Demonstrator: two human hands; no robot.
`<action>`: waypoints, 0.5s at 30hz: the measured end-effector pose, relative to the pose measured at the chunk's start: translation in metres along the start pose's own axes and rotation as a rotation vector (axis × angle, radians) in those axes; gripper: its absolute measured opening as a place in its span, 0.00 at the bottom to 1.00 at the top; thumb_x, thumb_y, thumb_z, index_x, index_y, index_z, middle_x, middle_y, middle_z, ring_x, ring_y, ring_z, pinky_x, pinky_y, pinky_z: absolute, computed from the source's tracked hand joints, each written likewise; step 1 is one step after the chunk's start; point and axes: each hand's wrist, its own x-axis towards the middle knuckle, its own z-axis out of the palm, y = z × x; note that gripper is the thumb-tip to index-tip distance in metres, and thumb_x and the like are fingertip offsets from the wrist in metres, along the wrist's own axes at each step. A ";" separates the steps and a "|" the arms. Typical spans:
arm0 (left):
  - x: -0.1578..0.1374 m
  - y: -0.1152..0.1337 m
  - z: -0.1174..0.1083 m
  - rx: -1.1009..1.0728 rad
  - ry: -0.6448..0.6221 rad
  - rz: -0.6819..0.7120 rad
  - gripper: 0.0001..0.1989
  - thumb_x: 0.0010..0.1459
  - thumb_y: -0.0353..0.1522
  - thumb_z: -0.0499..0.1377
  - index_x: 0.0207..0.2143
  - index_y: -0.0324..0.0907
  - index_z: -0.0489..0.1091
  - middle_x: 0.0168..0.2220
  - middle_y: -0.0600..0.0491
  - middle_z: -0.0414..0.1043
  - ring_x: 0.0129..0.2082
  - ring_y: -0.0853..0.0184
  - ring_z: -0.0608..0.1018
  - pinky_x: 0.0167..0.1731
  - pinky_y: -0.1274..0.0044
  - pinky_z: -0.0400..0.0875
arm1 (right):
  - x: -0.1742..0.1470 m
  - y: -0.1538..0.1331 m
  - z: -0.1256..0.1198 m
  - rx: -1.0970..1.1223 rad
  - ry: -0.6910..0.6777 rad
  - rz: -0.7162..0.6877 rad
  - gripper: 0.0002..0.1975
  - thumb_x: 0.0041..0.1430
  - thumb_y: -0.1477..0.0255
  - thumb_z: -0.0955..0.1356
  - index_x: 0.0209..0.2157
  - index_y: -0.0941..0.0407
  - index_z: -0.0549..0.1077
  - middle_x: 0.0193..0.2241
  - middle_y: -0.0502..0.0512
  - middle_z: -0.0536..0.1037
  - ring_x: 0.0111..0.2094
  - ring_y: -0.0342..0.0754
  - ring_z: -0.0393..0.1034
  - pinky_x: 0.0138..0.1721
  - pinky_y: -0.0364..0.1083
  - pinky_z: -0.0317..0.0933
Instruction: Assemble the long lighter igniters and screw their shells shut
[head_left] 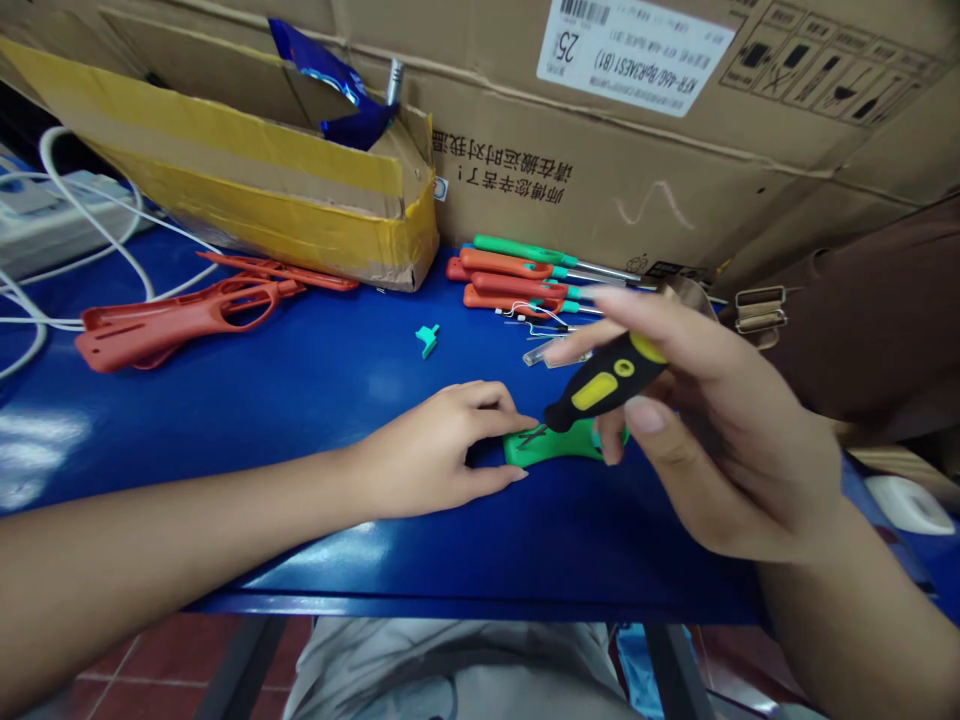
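My left hand (442, 450) rests on the blue table, its thumb and finger pinching the end of a green lighter casing (566, 442) that lies flat. In my right hand (742, 430) is a black and yellow screwdriver (604, 382), slanted down to the left. Its thin metal tip meets the upper face of the green casing near my left fingertips. My right fingers hide the casing's right end in part. Beyond my hands lies a small teal plastic piece (428, 340), shaped like a trigger.
Several long-necked lighters (517, 265) lie at the back, with thin wires and clear parts (536, 354) before them. Red casing halves (184, 318) lie at left near white cables (112, 235). A yellow-taped box (300, 215) stands before a large carton (510, 100).
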 end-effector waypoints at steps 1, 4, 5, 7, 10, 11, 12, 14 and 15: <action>0.000 0.000 0.000 0.002 -0.002 -0.003 0.16 0.62 0.32 0.65 0.52 0.41 0.76 0.43 0.50 0.72 0.44 0.64 0.75 0.48 0.72 0.70 | 0.000 0.001 0.001 0.016 0.036 -0.025 0.30 0.64 0.80 0.66 0.67 0.51 0.64 0.58 0.55 0.77 0.54 0.53 0.75 0.58 0.55 0.71; 0.000 0.000 0.000 0.006 -0.008 -0.012 0.14 0.62 0.31 0.65 0.51 0.42 0.77 0.42 0.51 0.72 0.44 0.65 0.75 0.47 0.73 0.70 | 0.000 0.003 0.002 -0.115 0.116 -0.134 0.32 0.58 0.77 0.74 0.64 0.50 0.69 0.49 0.51 0.83 0.44 0.53 0.79 0.48 0.52 0.76; 0.000 0.000 0.000 0.003 -0.008 -0.013 0.14 0.62 0.31 0.65 0.50 0.41 0.77 0.42 0.51 0.72 0.43 0.65 0.75 0.47 0.73 0.70 | 0.000 0.002 0.001 -0.164 0.101 -0.135 0.34 0.58 0.75 0.75 0.65 0.49 0.67 0.50 0.51 0.82 0.45 0.54 0.79 0.48 0.53 0.76; 0.000 0.001 0.000 -0.001 -0.004 -0.011 0.13 0.62 0.31 0.65 0.49 0.41 0.77 0.42 0.51 0.72 0.43 0.65 0.75 0.47 0.73 0.70 | 0.001 -0.001 0.001 -0.184 0.050 -0.061 0.33 0.64 0.73 0.71 0.68 0.46 0.62 0.58 0.50 0.77 0.54 0.56 0.76 0.53 0.55 0.74; 0.000 0.001 -0.001 -0.004 -0.007 -0.006 0.12 0.62 0.32 0.64 0.48 0.40 0.77 0.42 0.51 0.71 0.43 0.65 0.75 0.47 0.73 0.70 | 0.000 -0.004 0.002 -0.079 0.043 0.037 0.31 0.67 0.75 0.66 0.69 0.45 0.60 0.64 0.48 0.71 0.58 0.56 0.73 0.54 0.56 0.73; 0.000 0.001 -0.001 -0.004 -0.010 -0.007 0.12 0.62 0.32 0.64 0.48 0.40 0.77 0.42 0.51 0.71 0.43 0.65 0.75 0.47 0.73 0.70 | 0.000 -0.005 0.002 -0.062 0.060 0.024 0.32 0.66 0.75 0.67 0.69 0.44 0.62 0.62 0.48 0.73 0.54 0.55 0.75 0.51 0.55 0.74; 0.000 0.001 -0.001 -0.005 -0.010 -0.008 0.12 0.62 0.32 0.65 0.49 0.40 0.77 0.42 0.51 0.71 0.43 0.65 0.75 0.47 0.73 0.70 | -0.001 -0.004 0.002 -0.070 0.076 -0.013 0.33 0.64 0.76 0.69 0.68 0.44 0.63 0.59 0.48 0.77 0.49 0.54 0.78 0.47 0.53 0.75; 0.000 0.001 -0.001 -0.004 -0.008 -0.013 0.12 0.62 0.32 0.65 0.48 0.40 0.77 0.42 0.51 0.71 0.43 0.65 0.75 0.47 0.73 0.70 | -0.001 -0.002 0.002 -0.165 0.096 -0.081 0.35 0.60 0.76 0.73 0.67 0.44 0.65 0.50 0.49 0.82 0.41 0.53 0.80 0.43 0.52 0.76; 0.001 0.001 -0.001 -0.004 -0.007 -0.016 0.12 0.62 0.31 0.65 0.48 0.40 0.77 0.42 0.51 0.72 0.43 0.65 0.75 0.46 0.73 0.70 | -0.002 -0.001 0.002 -0.217 0.107 -0.111 0.36 0.59 0.76 0.74 0.67 0.45 0.65 0.47 0.50 0.84 0.39 0.53 0.80 0.42 0.52 0.76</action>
